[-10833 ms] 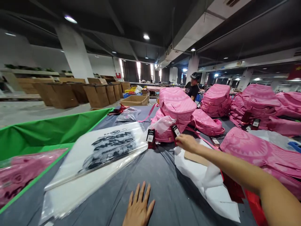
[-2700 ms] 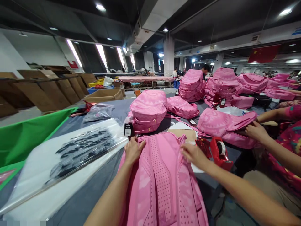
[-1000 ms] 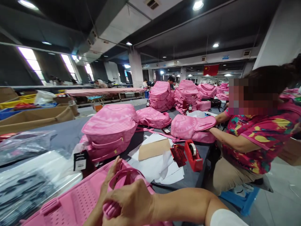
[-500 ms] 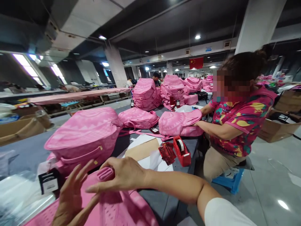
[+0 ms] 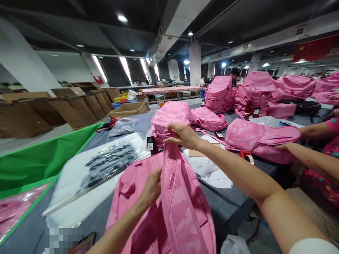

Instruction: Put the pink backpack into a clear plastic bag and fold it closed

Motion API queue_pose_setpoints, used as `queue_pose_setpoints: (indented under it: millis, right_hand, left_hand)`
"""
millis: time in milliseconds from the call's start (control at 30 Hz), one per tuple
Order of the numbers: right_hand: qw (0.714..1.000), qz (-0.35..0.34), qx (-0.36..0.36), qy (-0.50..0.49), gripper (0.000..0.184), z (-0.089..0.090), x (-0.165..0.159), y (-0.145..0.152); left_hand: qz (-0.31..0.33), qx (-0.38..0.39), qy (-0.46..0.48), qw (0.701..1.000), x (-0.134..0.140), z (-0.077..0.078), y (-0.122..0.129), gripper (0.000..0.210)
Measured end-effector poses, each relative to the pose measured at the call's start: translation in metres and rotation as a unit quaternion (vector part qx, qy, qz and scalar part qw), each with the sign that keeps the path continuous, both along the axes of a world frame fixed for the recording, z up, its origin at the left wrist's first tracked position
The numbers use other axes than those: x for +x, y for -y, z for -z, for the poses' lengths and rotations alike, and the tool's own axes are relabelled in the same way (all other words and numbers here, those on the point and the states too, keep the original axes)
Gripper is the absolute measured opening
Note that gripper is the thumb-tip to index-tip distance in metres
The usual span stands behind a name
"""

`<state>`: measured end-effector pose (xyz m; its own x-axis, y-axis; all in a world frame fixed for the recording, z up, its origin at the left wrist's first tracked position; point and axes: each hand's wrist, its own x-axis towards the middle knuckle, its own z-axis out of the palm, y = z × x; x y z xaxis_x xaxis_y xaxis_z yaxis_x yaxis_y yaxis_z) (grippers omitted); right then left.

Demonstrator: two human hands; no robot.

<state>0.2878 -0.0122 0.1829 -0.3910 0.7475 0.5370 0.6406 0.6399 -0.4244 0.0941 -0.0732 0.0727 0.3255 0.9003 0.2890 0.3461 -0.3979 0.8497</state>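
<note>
So we've got the pink backpack [image 5: 169, 208] lying back-side up at the near edge of the counter [image 5: 230, 204], hanging a bit over toward us. Our right hand [image 5: 182, 135] has a closed grip on the top handle and is pulling it up, while our left hand [image 5: 152, 187] is pinched shut on the padded back panel lower down. Looks to us like it's mid-check: nothing bagged, and the printed plastic bags [image 5: 106, 165] sit untouched toward the left side. A co-worker's arms [image 5: 307, 160] rest on another backpack [image 5: 261, 139] at the right edge, with more backpacks [image 5: 219, 93] piled at the far end.
</note>
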Motion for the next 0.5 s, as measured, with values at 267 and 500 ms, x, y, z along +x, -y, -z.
queue_pose_setpoints:
  millis: [267,500]
  right_hand:
    - [0.96,0.02,-0.127,0.247,0.037,0.079,-0.074,-0.062]
    - [0.95,-0.025,-0.085,0.301,0.05,0.12,-0.083,-0.092]
  left_hand:
    - [-0.058,-0.241,0.076,0.966,-0.03,0.046,0.101,0.047]
    - [-0.114,-0.234,-0.078,0.962,-0.094,0.037,0.05,0.067]
